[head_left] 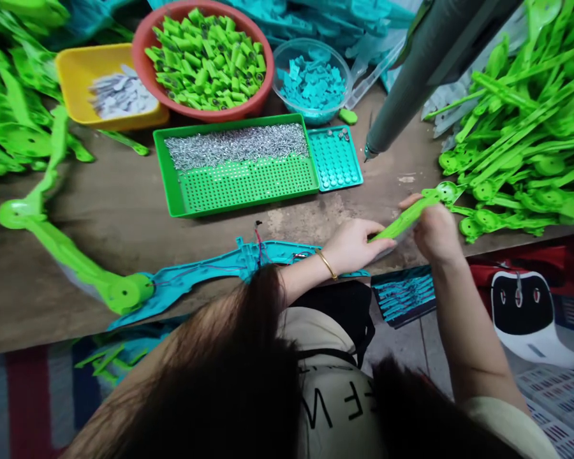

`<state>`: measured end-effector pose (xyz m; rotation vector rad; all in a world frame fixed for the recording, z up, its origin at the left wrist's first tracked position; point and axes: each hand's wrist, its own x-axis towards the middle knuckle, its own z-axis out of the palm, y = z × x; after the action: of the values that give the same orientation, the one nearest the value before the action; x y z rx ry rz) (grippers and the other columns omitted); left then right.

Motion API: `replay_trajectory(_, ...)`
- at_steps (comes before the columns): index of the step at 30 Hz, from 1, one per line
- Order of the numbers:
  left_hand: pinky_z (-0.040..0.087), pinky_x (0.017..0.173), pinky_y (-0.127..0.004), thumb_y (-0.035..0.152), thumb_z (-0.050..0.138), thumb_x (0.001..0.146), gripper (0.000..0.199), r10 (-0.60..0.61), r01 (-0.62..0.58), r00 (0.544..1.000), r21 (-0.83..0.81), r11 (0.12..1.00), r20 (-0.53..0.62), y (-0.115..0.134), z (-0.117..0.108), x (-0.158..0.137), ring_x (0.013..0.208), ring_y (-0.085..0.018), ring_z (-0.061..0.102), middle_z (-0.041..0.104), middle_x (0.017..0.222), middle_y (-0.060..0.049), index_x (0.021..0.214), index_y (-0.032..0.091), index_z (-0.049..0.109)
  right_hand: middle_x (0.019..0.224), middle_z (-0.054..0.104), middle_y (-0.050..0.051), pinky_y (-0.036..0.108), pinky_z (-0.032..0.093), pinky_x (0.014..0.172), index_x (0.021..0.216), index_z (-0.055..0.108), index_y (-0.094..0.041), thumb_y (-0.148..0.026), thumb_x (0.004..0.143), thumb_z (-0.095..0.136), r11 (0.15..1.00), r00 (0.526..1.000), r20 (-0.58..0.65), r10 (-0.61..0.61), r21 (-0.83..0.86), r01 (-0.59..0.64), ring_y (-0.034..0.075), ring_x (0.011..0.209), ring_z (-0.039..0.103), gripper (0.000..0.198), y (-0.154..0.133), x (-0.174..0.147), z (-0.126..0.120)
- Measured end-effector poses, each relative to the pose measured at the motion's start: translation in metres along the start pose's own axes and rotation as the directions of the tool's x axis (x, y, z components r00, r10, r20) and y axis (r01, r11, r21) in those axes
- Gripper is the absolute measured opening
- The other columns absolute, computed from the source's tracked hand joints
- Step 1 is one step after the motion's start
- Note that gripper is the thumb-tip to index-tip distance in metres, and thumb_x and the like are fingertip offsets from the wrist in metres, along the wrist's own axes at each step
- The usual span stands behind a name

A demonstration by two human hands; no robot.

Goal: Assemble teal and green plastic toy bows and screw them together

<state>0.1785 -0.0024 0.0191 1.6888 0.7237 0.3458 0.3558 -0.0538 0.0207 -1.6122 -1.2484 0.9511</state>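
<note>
A long bright-green plastic part (402, 218) is held slanting over the table's right side, its far end against the pile of green parts. My left hand (356, 245) pinches its near end between thumb and fingers. My right hand (436, 231) is wrapped round it farther up; some of its fingers are hidden. By my left forearm, at the table's front edge, lies a blue plastic shell (205, 271) with thin wires and a small black connector. A jointed green arm (71, 245) is attached at the shell's left end.
Behind stand a green screw tray (249, 188), a small blue tray (338, 182), a red bowl (143, 70) of green pieces, a yellow box (76, 64) and a clear tub (347, 76). A hanging screwdriver (402, 95) points down. Green parts pile up right (530, 140) and left.
</note>
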Motion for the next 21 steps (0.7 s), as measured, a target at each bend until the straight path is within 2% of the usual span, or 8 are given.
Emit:
replay_trajectory(2, 0.035, 0.056, -0.022, 0.039, 0.063, 0.083, 0.029, 0.017, -0.017, 1.000, 0.017, 1.000, 0.012, 0.000, 0.001, 0.000, 0.065, -0.013, 0.055, 0.070, 0.073, -0.002, 0.090, 0.014, 0.076, 0.061, 0.047, -0.002, 0.028, 0.038, 0.048, 0.081, 0.061, -0.023, -0.062, 0.089, 0.043, 0.997, 0.988, -0.153, -0.038, -0.072, 0.027, 0.012, 0.050, 0.044, 0.044, -0.004, 0.002, -0.005)
replay_trajectory(4, 0.036, 0.058, -0.022, 0.039, 0.062, 0.084, 0.029, 0.032, -0.032, 0.999, 0.014, 0.999, 0.025, 0.001, 0.002, -0.002, 0.066, -0.014, 0.056, 0.071, 0.075, -0.002, 0.090, 0.014, 0.076, 0.063, 0.050, 0.000, 0.030, 0.041, 0.052, 0.072, 0.059, -0.023, -0.062, 0.089, 0.042, 0.985, 0.950, -0.286, -0.126, -0.149, 0.085, 0.014, 0.054, 0.047, 0.045, -0.005, 0.003, -0.003)
replay_trajectory(6, 0.037, 0.058, -0.022, 0.040, 0.062, 0.085, 0.030, 0.030, -0.031, 0.999, 0.014, 0.999, 0.039, 0.002, 0.002, -0.003, 0.066, -0.014, 0.057, 0.071, 0.075, -0.002, 0.089, 0.014, 0.076, 0.066, 0.053, 0.002, 0.032, 0.043, 0.056, 0.066, 0.057, -0.023, -0.063, 0.088, 0.044, 0.976, 0.909, -0.366, -0.197, -0.163, 0.146, 0.016, 0.059, 0.051, 0.047, -0.005, 0.003, 0.003)
replay_trajectory(11, 0.039, 0.064, -0.023, 0.037, 0.062, 0.086, 0.026, 0.018, -0.021, 0.999, 0.069, 0.997, 0.040, 0.006, 0.000, -0.006, 0.072, -0.015, 0.060, 0.073, 0.081, -0.003, 0.088, 0.015, 0.075, 0.062, 0.054, 0.001, 0.028, 0.038, 0.050, 0.065, 0.060, -0.021, -0.063, 0.092, 0.041, 0.987, 0.910, -0.389, -0.141, 0.022, 0.162, 0.012, 0.054, 0.049, 0.053, -0.004, 0.005, 0.010)
replay_trajectory(16, 0.038, 0.063, -0.024, 0.036, 0.062, 0.087, 0.025, 0.036, -0.040, 0.999, 0.120, 0.992, 0.036, 0.009, 0.001, -0.007, 0.073, -0.015, 0.060, 0.072, 0.081, -0.004, 0.087, 0.014, 0.073, 0.060, 0.054, 0.001, 0.028, 0.039, 0.051, 0.063, 0.059, -0.021, -0.062, 0.089, 0.048, 0.981, 0.848, -0.501, -0.170, -0.006, 0.193, 0.011, 0.053, 0.049, 0.051, -0.011, 0.006, 0.007)
replay_trajectory(18, 0.038, 0.063, -0.024, 0.035, 0.062, 0.087, 0.024, 0.027, -0.030, 0.999, 0.112, 0.993, 0.028, 0.008, 0.002, -0.006, 0.073, -0.015, 0.060, 0.072, 0.081, -0.004, 0.088, 0.014, 0.073, 0.057, 0.050, -0.001, 0.027, 0.036, 0.047, 0.068, 0.060, -0.021, -0.069, 0.087, 0.045, 0.988, 0.895, -0.441, -0.065, 0.099, 0.121, 0.010, 0.047, 0.044, 0.053, -0.010, 0.002, 0.006)
replay_trajectory(20, 0.038, 0.063, -0.024, 0.035, 0.062, 0.087, 0.024, 0.024, -0.026, 0.999, 0.093, 0.995, 0.030, 0.006, 0.003, -0.005, 0.072, -0.015, 0.060, 0.072, 0.080, -0.003, 0.089, 0.014, 0.073, 0.056, 0.047, -0.004, 0.026, 0.032, 0.042, 0.078, 0.062, -0.022, -0.073, 0.081, 0.050, 0.982, 0.970, -0.237, 0.054, 0.189, -0.009, 0.009, 0.042, 0.038, 0.052, -0.006, -0.006, 0.007)
replay_trajectory(21, 0.038, 0.063, -0.024, 0.036, 0.061, 0.087, 0.024, 0.027, -0.030, 0.999, 0.082, 0.996, 0.036, 0.006, 0.004, -0.004, 0.071, -0.015, 0.059, 0.071, 0.078, -0.002, 0.088, 0.014, 0.073, 0.057, 0.048, -0.005, 0.025, 0.032, 0.041, 0.080, 0.062, -0.022, -0.071, 0.078, 0.057, 0.981, 0.987, -0.134, 0.085, 0.186, -0.059, 0.008, 0.042, 0.038, 0.049, -0.004, -0.011, 0.008)
